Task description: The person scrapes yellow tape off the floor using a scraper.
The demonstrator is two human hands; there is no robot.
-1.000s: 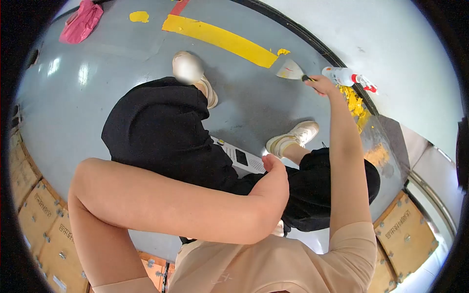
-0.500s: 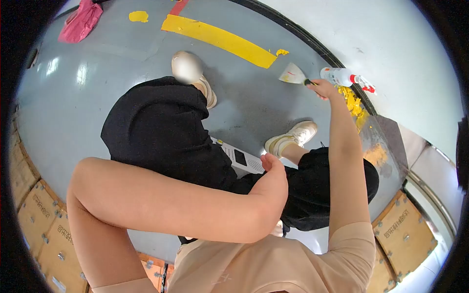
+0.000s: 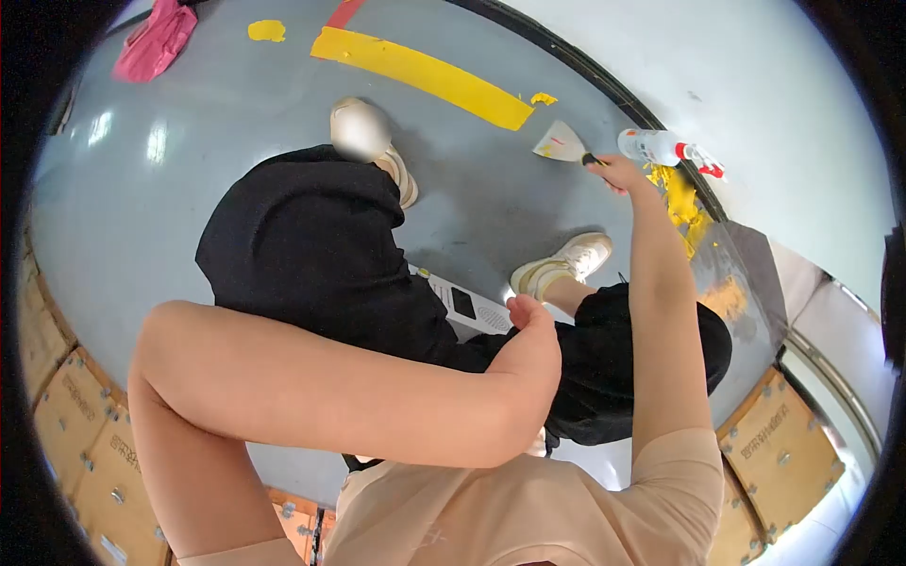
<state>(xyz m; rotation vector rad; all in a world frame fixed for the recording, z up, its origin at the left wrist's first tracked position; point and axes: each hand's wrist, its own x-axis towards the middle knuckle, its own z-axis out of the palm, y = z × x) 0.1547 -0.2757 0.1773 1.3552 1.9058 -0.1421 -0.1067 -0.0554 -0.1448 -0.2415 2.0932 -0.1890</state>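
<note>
My right hand (image 3: 618, 174) is closed around the dark handle of a scraper (image 3: 562, 143). The scraper's wide pale blade, with red and yellow smears, points left above the grey floor. Just beyond the blade lies a strip of yellow floor tape (image 3: 425, 78) with a torn scrap (image 3: 544, 98) at its near end. My left hand (image 3: 527, 313) hangs over my lap near a white device with a dark screen (image 3: 462, 302); its fingers are mostly hidden, so their grip does not show.
A white spray bottle with a red trigger (image 3: 651, 147) lies by the wall edge at right. Crumpled yellow scraps (image 3: 683, 203) are heaped below it. A pink cloth (image 3: 156, 42) and a yellow patch (image 3: 266, 31) are at upper left. Brown boxes (image 3: 85, 401) line the left side.
My right hand and the scraper have shifted slightly left. My left hand has moved a little to the right. The tape strip looks the same.
</note>
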